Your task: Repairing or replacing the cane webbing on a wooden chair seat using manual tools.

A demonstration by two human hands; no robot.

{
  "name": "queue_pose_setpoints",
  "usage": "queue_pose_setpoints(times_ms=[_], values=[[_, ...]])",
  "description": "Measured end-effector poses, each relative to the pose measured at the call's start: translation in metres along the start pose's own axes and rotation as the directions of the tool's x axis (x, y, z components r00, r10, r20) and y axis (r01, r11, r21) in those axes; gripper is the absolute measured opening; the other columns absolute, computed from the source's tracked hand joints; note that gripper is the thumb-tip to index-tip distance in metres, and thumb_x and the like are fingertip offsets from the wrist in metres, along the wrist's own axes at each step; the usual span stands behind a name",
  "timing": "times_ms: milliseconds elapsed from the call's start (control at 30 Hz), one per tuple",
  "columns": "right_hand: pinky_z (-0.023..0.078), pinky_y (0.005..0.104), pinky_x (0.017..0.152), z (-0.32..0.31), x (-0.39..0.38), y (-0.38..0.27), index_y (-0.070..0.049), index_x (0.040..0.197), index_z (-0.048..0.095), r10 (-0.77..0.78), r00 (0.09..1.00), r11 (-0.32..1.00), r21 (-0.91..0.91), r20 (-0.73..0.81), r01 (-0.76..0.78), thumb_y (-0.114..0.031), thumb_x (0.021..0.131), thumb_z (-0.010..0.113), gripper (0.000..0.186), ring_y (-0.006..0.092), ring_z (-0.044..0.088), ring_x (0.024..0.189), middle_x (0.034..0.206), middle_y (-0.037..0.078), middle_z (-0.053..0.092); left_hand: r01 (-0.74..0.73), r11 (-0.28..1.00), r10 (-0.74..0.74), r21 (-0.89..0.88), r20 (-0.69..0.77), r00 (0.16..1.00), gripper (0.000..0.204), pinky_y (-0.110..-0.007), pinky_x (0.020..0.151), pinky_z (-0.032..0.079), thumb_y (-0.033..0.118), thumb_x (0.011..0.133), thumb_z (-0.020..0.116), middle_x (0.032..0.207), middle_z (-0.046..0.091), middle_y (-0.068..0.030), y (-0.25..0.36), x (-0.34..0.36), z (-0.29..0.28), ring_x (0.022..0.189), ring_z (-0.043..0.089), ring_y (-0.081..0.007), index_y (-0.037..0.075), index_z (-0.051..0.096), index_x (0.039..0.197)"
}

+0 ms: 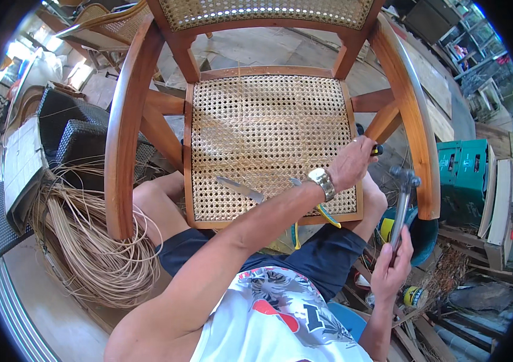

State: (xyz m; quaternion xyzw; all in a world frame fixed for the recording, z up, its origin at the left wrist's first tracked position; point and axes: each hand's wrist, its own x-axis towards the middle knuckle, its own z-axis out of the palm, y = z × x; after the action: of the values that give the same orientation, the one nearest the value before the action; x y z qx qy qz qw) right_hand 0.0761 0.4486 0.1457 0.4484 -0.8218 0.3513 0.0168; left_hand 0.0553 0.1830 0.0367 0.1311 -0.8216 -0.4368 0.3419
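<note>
My left arm, with a metal watch on its wrist, crosses over the woven cane seat [256, 133] of a wooden armchair. At the seat's right edge my left hand [353, 163] is closed round a tool with a black-and-yellow handle [377, 149]; its working end is hidden. To the right, my right hand [391, 268] grips a hammer [399, 217] by its handle, head upward near the right armrest [416, 120]. A flat metal blade [238, 188] lies on the cane. Pliers with yellow-and-blue handles [329, 216] rest at the seat's front edge, partly behind my forearm.
A big coil of cane strands [100, 247] lies on the left beside a cardboard box [24, 163]. Green crates [461, 172] and a dark teal bucket [425, 238] stand on the right, near scattered wood and debris. Another cane chair [109, 30] is at the back left.
</note>
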Motion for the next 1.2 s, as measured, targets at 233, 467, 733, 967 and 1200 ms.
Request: queue_pose_setpoints(times_ms=[233,467,733,967,1200], values=[[0.054,0.0364,0.090,-0.014,-0.063,0.007,0.005,0.145,0.048,0.321,0.944,0.945,0.046,0.080,-0.325,-0.013,0.104,0.059,0.047,0.0295,0.069,0.107,0.133,0.023,0.063,-0.016,1.000,0.017,0.021,-0.067,0.998,0.039,-0.047,0.086,0.050,0.015,0.092,0.072,0.112,0.056,-0.0220,-0.005,0.004,0.008,0.102,0.058,-0.0430,0.001,0.050,0.122],[0.052,0.0266,0.078,-0.002,-0.072,0.014,0.003,0.144,0.051,0.353,0.925,0.898,0.229,0.140,-0.377,-0.006,0.100,0.063,0.046,0.0140,0.063,0.086,0.112,0.012,0.067,0.217,0.964,-0.156,-0.153,0.334,0.930,0.028,-0.044,0.081,0.054,0.015,0.096,0.070,0.094,0.070,-0.0206,-0.016,0.016,-0.017,0.091,0.068,-0.0400,0.000,0.057,0.115],[0.055,0.0282,0.078,0.003,-0.064,0.011,0.002,0.141,0.055,0.286,0.955,0.926,0.235,0.077,-0.296,-0.007,0.098,0.067,0.045,0.0152,0.069,0.089,0.112,0.015,0.072,0.263,0.960,-0.269,-0.092,-0.051,0.962,0.039,-0.033,0.072,0.055,0.025,0.091,0.082,0.090,0.073,-0.0117,0.000,0.017,0.003,0.081,0.070,-0.0168,0.000,0.060,0.111],[0.054,0.0257,0.073,-0.004,-0.064,0.010,0.001,0.144,0.052,0.343,0.935,0.897,0.264,0.086,-0.353,-0.006,0.100,0.065,0.046,0.0116,0.067,0.083,0.109,0.015,0.072,0.326,0.741,-0.483,-0.587,-0.129,0.866,0.026,-0.028,0.072,0.063,0.019,0.102,0.068,0.102,0.069,-0.0099,-0.018,0.027,-0.027,0.085,0.074,-0.0174,0.002,0.054,0.113],[0.050,0.0233,0.067,0.004,-0.062,0.009,0.000,0.143,0.052,0.345,0.933,0.882,0.305,0.102,-0.360,-0.006,0.100,0.065,0.046,0.0080,0.060,0.074,0.105,0.012,0.072,0.366,0.709,-0.547,-0.603,-0.143,0.825,0.029,-0.026,0.066,0.061,0.023,0.103,0.067,0.095,0.065,-0.0073,-0.028,0.014,-0.017,0.079,0.072,-0.0142,0.002,0.049,0.112]])
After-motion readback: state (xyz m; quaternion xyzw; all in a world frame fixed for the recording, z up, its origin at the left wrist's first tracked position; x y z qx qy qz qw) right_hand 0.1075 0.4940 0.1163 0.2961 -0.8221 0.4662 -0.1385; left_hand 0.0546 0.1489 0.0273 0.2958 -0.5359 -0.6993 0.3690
